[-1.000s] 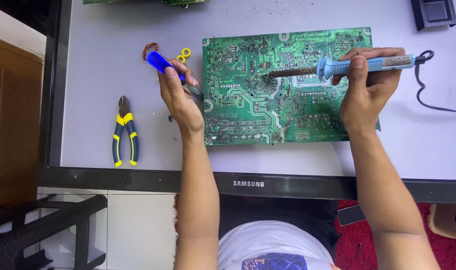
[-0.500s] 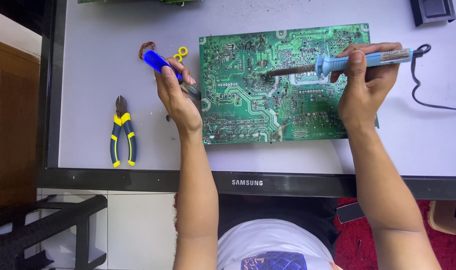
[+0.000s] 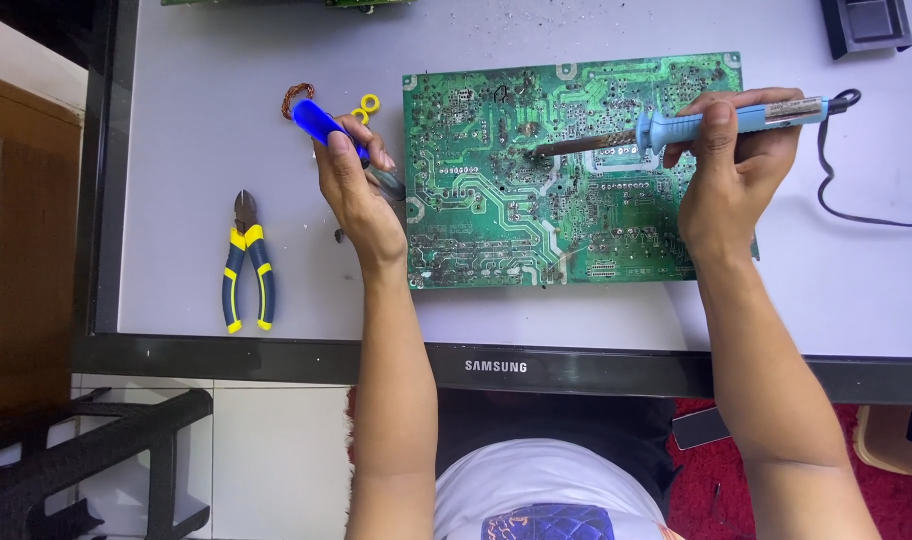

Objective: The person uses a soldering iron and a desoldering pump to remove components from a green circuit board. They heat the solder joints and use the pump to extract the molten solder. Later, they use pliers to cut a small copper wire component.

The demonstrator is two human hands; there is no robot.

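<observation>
Right hand [image 3: 731,170] clamped on the soldering iron [image 3: 676,125], tip down on the green circuit board [image 3: 566,170] lying on the counter [image 3: 196,150], left hand [image 3: 356,190] gripping a blue desoldering pump [image 3: 326,125] — lingering risks lifting a pad.

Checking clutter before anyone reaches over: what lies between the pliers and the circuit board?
In the head view, only the left hand holding a blue tool lies between the pliers and circuit board; otherwise bare surface.
</observation>
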